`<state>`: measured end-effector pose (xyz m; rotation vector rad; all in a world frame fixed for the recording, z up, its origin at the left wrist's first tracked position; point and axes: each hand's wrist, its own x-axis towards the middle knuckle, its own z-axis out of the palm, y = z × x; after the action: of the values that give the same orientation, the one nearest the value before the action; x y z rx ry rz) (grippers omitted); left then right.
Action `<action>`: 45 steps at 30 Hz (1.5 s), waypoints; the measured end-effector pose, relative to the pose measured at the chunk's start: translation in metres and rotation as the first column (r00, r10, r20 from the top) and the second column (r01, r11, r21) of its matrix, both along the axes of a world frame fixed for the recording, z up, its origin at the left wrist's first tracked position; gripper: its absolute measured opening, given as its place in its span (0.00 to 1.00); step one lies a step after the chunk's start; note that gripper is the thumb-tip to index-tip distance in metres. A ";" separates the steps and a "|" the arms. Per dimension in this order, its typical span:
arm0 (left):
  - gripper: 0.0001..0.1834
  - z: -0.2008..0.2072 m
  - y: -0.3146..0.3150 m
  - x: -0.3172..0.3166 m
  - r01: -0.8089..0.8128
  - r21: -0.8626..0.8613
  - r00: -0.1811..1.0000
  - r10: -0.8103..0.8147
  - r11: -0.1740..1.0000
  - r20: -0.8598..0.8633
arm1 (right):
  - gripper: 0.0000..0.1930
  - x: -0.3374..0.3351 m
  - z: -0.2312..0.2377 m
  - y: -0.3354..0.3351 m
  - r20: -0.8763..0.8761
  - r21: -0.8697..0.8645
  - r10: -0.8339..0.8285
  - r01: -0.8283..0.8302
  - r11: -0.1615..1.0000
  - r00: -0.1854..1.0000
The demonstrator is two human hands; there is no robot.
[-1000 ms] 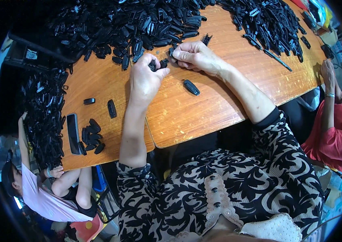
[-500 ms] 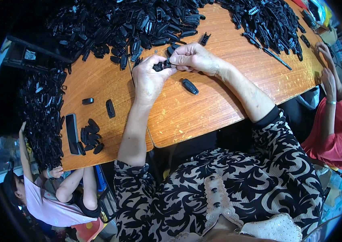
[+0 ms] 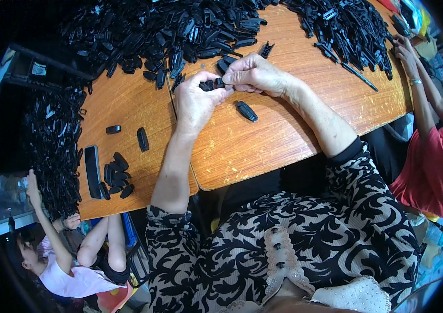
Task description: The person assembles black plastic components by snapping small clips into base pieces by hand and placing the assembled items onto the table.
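My left hand (image 3: 194,101) is closed around a small black plastic part (image 3: 207,85) above the wooden table (image 3: 242,151). My right hand (image 3: 258,75) meets it, thumb and fingers pinching the other end of the same part. The fingers hide much of its shape. Just below the hands lies an oval black plastic casing (image 3: 246,111). Another dark piece (image 3: 224,63) rests behind my right fingers, and an open black frame piece (image 3: 267,50) lies beyond them.
Large heaps of black plastic parts (image 3: 180,31) cover the far side, with more at the right (image 3: 346,31) and left. A phone (image 3: 92,172) lies beside several black casings (image 3: 117,175). A pen-like rod (image 3: 360,76) sticks out at right. Two other people sit at the sides.
My hands stay nearly in place, still on the black part. The person at right has moved their hands toward the far heap; the person at left has shifted their arm and body.
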<state>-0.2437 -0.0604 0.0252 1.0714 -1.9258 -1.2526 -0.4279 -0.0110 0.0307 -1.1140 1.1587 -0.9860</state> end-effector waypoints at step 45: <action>0.14 0.062 0.006 0.089 0.001 -0.540 0.877 0.258 0.842 0.405 | 0.16 -0.034 -0.003 -0.001 -0.820 -0.573 -0.530 -0.307 0.760 0.218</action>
<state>-0.1551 -0.0544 0.0868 1.2426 -2.3058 -0.3379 -0.4618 -0.0122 0.0281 -2.5266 2.0319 -0.7189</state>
